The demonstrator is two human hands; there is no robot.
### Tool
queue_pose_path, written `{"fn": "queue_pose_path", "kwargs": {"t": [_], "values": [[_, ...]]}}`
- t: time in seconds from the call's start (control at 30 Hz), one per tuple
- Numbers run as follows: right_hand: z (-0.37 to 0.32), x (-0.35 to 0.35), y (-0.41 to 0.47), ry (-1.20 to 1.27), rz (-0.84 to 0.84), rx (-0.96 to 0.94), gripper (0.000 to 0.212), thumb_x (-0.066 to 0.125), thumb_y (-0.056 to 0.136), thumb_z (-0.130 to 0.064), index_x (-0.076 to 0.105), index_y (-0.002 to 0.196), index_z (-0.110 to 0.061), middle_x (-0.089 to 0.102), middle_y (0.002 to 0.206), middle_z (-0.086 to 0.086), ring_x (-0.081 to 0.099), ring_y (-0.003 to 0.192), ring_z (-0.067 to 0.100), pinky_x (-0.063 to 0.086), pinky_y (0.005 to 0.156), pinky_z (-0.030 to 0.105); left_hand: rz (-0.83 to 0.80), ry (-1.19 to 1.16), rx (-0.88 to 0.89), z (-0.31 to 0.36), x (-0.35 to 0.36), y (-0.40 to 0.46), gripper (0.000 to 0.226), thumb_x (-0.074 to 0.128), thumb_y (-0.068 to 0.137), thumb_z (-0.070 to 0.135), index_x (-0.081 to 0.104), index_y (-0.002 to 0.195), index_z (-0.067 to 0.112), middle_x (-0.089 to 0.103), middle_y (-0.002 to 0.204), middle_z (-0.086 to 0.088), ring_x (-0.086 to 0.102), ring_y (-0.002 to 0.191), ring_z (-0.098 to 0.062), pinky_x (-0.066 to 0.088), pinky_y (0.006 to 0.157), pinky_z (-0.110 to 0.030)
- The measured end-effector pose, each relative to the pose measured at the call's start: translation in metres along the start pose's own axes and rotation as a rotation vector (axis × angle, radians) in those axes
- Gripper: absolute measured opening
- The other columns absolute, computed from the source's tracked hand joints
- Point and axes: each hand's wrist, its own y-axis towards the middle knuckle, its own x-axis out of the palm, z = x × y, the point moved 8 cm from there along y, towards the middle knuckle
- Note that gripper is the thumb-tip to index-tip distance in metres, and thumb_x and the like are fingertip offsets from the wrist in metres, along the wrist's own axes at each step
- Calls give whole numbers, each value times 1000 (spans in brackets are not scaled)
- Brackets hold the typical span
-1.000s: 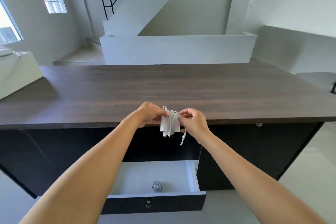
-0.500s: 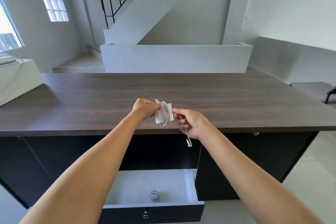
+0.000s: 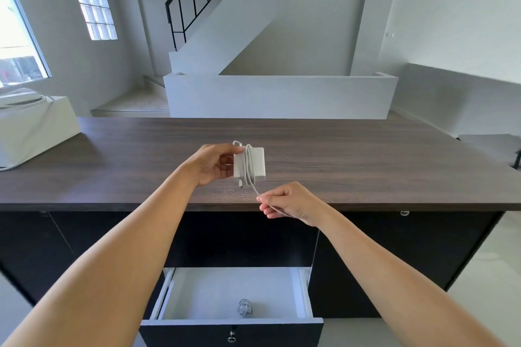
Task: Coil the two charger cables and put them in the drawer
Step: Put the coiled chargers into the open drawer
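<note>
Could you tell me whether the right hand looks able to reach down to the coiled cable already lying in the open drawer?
Probably yes: the drawer is open with nothing over the coiled cable, but the right hand is pinching the charger's loose cable end.

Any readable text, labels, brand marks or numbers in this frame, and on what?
None can be read.
White charger brick, held by the left hand: faces show no print.
Coiled cable in the open drawer: no marking.
Drawer lock: too small to tell.
</note>
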Motion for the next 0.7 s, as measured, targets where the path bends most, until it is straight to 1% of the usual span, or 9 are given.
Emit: {"fn": "queue_pose_path", "kwargs": {"t": [0.1,0.17,0.23,0.3,0.43,0.5,0.57,0.6,0.7], "values": [[-25,3,2,-548,28,-191,25,57,95,-25,72,109,-10,74,99,2,67,88,13,52,91,27,-115,33,-34,-3,2,-7,29,74,69,15,66,96,6,69,84,-10,67,73,-21,57,73,-35],[-38,4,4,-891,34,-242,28,50,98,-31,71,111,-18,72,109,-4,62,99,12,38,102,34,-154,41,-51,-5,2,-13,25,71,70,14,66,93,7,70,78,-7,68,68,-18,59,66,-32],[-45,0,7,-1077,52,-253,29,47,98,-35,70,111,-24,70,113,-10,57,115,14,25,112,40,-184,31,-71,-7,0,-18,26,73,65,10,65,90,8,70,71,-4,68,62,-15,57,57,-29],[-54,-7,8,-1113,73,-260,26,49,98,-34,70,111,-25,70,112,-10,53,119,16,28,111,41,-217,42,-85,-8,-2,-21,31,74,58,14,66,87,7,70,69,-4,67,61,-16,56,56,-29],[-85,-20,6,-1122,172,-341,25,56,94,-36,72,111,-24,69,106,-8,50,115,16,35,102,35,-274,164,-133,-15,2,-24,29,74,62,16,66,88,5,71,76,-7,69,67,-18,57,62,-30],[-103,-19,5,-1173,269,-439,25,58,92,-38,72,109,-26,55,98,-9,43,105,15,31,92,28,-281,227,-125,-15,6,-23,33,77,63,15,67,92,4,72,82,-9,69,72,-20,58,66,-31],[-114,-16,4,-1190,347,-498,23,58,93,-36,74,104,-24,39,89,-10,31,94,11,28,88,24,-257,266,-84,-9,11,-21,20,73,75,9,67,92,2,71,83,-10,69,72,-19,57,66,-29],[-117,-16,5,-1176,370,-505,22,57,93,-34,75,100,-22,35,83,-11,29,91,10,30,87,24,-244,287,-63,-5,13,-20,15,70,78,8,67,91,2,71,83,-10,69,72,-18,57,67,-28],[-116,-19,8,-1106,397,-467,25,56,95,-29,76,92,-13,38,81,-9,37,87,9,34,73,27,-244,357,-3,8,21,-21,7,69,81,8,68,86,4,71,79,-6,67,70,-14,56,69,-25]]}}
